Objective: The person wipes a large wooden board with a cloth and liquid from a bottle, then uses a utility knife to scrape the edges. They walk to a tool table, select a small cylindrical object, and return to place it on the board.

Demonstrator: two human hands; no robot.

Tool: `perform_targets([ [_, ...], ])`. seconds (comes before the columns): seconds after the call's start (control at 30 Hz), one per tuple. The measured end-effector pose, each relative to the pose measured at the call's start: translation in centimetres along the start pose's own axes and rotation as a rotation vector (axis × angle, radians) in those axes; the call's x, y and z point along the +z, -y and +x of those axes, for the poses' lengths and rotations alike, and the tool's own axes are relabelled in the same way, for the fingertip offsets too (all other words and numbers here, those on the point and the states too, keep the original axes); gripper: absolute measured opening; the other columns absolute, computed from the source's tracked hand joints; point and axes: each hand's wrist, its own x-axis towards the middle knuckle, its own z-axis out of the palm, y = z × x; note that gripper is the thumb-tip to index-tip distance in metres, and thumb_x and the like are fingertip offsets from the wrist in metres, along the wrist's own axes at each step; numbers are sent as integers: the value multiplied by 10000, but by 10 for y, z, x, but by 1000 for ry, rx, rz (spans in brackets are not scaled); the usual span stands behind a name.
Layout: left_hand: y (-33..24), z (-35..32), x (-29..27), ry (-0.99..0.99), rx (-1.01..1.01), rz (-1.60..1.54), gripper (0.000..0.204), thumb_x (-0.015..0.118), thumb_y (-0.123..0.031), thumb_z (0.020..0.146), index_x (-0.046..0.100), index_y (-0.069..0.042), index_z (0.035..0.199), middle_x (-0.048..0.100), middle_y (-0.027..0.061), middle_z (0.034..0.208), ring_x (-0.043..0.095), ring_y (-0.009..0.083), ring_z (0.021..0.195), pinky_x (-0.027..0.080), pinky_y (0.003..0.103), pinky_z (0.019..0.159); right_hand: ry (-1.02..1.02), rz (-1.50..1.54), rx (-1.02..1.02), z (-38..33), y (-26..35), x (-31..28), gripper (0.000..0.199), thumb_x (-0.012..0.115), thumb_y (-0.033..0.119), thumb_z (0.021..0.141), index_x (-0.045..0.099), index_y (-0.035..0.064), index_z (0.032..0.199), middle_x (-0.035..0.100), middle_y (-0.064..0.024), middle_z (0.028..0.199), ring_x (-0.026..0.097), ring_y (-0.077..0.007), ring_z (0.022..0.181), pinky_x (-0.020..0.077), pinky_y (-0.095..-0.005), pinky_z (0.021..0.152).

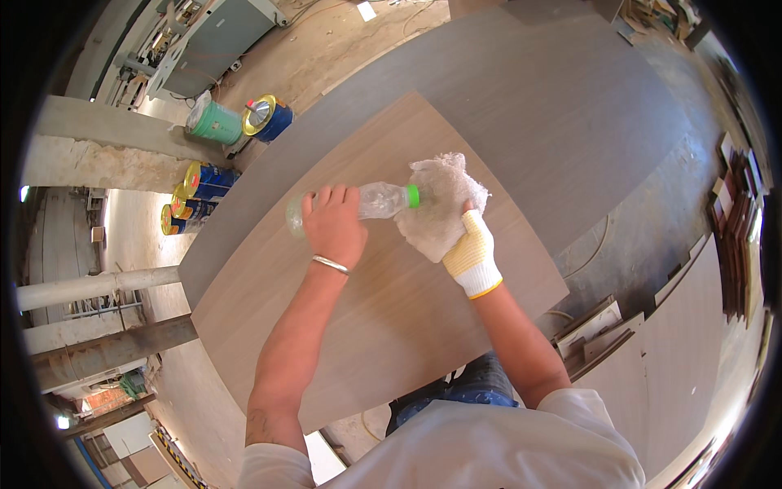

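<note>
My bare left hand (pixel 334 228), with a metal bangle at its wrist, is wrapped round a clear plastic bottle (pixel 381 200). The bottle lies tipped sideways, its green cap (pixel 413 196) pointing right against a whitish cloth (pixel 440 208). On my right hand (pixel 472 254) is a yellow and white knitted glove; a bare fingertip shows at its end. That hand grips the cloth from its lower right, most fingers hidden under it. Both hands are above a brown wood-grain panel (pixel 358 326). Whether liquid comes from the bottle I cannot tell.
The panel lies on a larger grey-brown board (pixel 562 106). Blue cans (pixel 213 181) and a green bucket (pixel 218 122) stand on the floor at left. A grey machine (pixel 220 49) is at far left. Stacked board offcuts (pixel 599 330) and dark strips (pixel 737 236) lean at right.
</note>
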Motion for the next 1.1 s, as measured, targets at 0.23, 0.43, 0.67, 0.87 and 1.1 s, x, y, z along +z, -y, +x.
perform_targets([
  [0.23,13,-37,62,-50,-144,-333,499,733,-18,673,612,-57,1155,639,125,1122,565,351,1087,407,486,1027,12,89,50,-8,18,2,703,670,447,950,411,124,1518,481,-120,1510,455,-352,1389,369,-533,1169],
  [0.43,26,-97,90,-283,-768,-1119,560,811,-96,805,565,-3,1299,589,129,1326,535,271,1272,433,416,1061,-419,-1040,-433,2,144,-19,321,561,117,945,642,34,1245,656,-153,1217,607,-341,1142,512,-492,933],
  [0.67,41,-140,141,-360,-741,-1043,721,702,-289,926,382,27,1488,469,162,1494,446,287,1382,346,418,1160,-73,-2354,-1049,61,71,-12,416,694,113,724,623,-6,1116,565,-168,1170,512,-372,1122,414,-494,975],
  [0.87,24,-130,158,-370,-693,-1101,868,581,-563,955,317,26,1534,394,175,1550,374,313,1437,299,454,1194,-85,-2329,-1100,140,72,-2,419,696,205,765,597,-3,1115,562,-163,1151,510,-365,1079,387,-476,1011],
  [1.1,28,-139,157,-401,-704,-1058,910,568,-616,951,298,21,1542,377,175,1559,377,316,1435,308,464,1187,-141,-2378,-1016,71,73,-9,437,697,162,739,603,-39,1116,574,-180,1169,518,-381,1146,375,-489,1068],
])
